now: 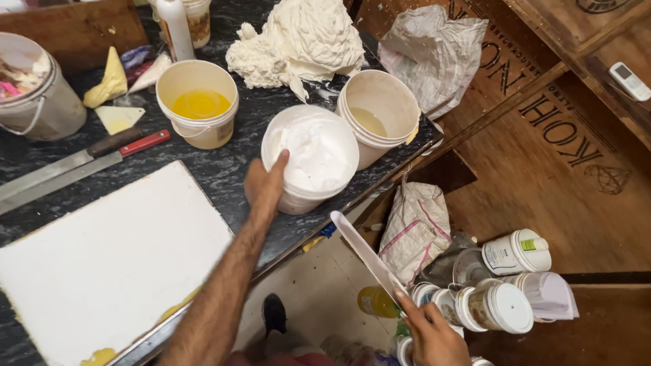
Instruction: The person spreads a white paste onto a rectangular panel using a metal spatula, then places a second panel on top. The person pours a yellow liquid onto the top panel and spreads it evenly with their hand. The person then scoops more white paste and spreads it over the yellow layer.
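Sitting near the dark marble counter's (pixel 237 169) front edge, the round white plastic tub of smooth white paste (pixel 310 159) is being gripped at its rim by the left hand (pixel 264 184). The right hand (pixel 430 332) is pinching a flat white plastic scraper (pixel 366 254). A yellow-filled bucket (pixel 198 112) is standing nearby.

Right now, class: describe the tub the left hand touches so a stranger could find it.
On the dark marble worktop, near its front edge, three round plastic tubs stand. The left hand grips the white tub nearest the person, the only one filled with white paste.
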